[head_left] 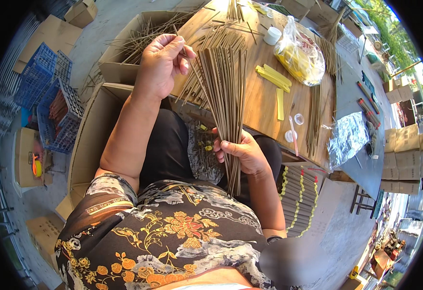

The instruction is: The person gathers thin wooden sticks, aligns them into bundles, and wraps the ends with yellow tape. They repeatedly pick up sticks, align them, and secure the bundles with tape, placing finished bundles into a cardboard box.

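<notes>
My right hand (241, 152) grips a fanned bundle of thin brown sticks (223, 87) near its lower end, holding it upright over my lap. My left hand (161, 63) is raised at the upper left of the fan, its fingertips pinching a single stick at the bundle's top edge. The sticks spread wide at the top and narrow below my right hand, where their ends poke out.
A wooden table (262, 104) ahead carries loose sticks, yellow strips (272, 77), a clear bag of yellow material (301, 55), a white jar (272, 35) and small lids. Cardboard boxes (119, 53) of sticks stand at left, with blue crates (47, 96). Packed bundles (298, 198) lie at lower right.
</notes>
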A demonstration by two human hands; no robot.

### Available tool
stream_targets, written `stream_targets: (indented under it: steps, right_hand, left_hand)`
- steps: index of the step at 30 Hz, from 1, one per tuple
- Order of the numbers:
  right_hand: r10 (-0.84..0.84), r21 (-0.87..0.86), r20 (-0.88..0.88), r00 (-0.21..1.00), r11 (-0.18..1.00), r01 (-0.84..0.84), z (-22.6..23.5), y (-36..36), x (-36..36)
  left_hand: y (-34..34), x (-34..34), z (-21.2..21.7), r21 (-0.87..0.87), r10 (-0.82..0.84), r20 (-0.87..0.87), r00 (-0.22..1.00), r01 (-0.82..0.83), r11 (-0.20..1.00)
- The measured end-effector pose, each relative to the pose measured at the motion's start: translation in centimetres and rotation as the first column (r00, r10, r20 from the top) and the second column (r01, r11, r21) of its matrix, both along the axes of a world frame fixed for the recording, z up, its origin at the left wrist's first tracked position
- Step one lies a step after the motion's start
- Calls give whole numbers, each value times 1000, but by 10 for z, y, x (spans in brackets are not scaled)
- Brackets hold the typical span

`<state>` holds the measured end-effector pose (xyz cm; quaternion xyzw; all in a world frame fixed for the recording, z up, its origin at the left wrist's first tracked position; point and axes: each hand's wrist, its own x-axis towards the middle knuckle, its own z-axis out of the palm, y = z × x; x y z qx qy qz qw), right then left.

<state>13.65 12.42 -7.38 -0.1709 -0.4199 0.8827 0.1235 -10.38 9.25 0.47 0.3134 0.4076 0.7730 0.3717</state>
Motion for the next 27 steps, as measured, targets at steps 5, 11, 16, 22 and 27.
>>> stream_targets:
  steps: [5,11,16,22,27]
  right_hand:
    - [-47,-21,1,999,999,47,-6,2,2]
    - [-92,-78,17,996,993,93,-11,7,5]
    - [-129,-106,48,991,985,133,-16,14,9]
    - [-142,-114,26,990,983,144,-16,15,7]
    - [-144,-61,-7,990,988,144,-12,13,3]
  left_hand:
    - [-1,-20,13,73,-6,-36,999,9,997]
    - [-2,-43,27,128,99,-52,994,-91,988]
    - [-20,-153,48,429,193,-28,981,-163,889]
    - [18,-184,58,545,656,17,755,-557,627]
    - [47,-145,-6,-178,531,-266,804,-583,793]
